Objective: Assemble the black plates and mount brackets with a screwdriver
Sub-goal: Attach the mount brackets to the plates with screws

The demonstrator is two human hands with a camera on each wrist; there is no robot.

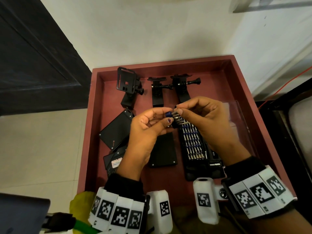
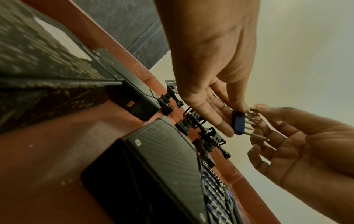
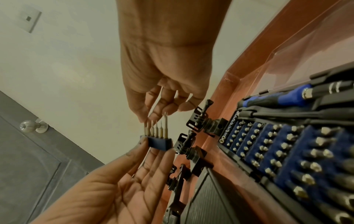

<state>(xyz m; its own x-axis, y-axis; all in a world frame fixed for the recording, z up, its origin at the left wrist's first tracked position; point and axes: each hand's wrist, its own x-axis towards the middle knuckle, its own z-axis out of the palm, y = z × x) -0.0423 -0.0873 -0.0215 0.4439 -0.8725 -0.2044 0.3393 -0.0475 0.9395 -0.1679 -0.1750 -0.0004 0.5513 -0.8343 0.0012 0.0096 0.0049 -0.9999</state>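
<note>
My left hand (image 1: 166, 117) grips a small blue bit holder (image 1: 169, 114) by its ends, held above the tray. Several metal bits (image 3: 156, 128) stand in a row in the blue bit holder (image 3: 160, 142). My right hand (image 1: 179, 110) pinches the tip of one bit between thumb and fingers. In the left wrist view the blue holder (image 2: 238, 122) sits at my left fingertips. Three black mount brackets (image 1: 157, 92) stand along the tray's far side. Black plates (image 1: 116, 130) lie flat below my hands, one (image 1: 163, 151) beside the kit. The blue-handled screwdriver (image 3: 283, 100) lies in the kit.
Everything sits in a red-brown tray (image 1: 168, 65) with raised walls. An open bit kit (image 1: 195, 144) with rows of bits lies at the tray's right, its clear lid (image 1: 239, 112) behind my right hand. A dark door (image 1: 33, 56) and pale floor lie to the left.
</note>
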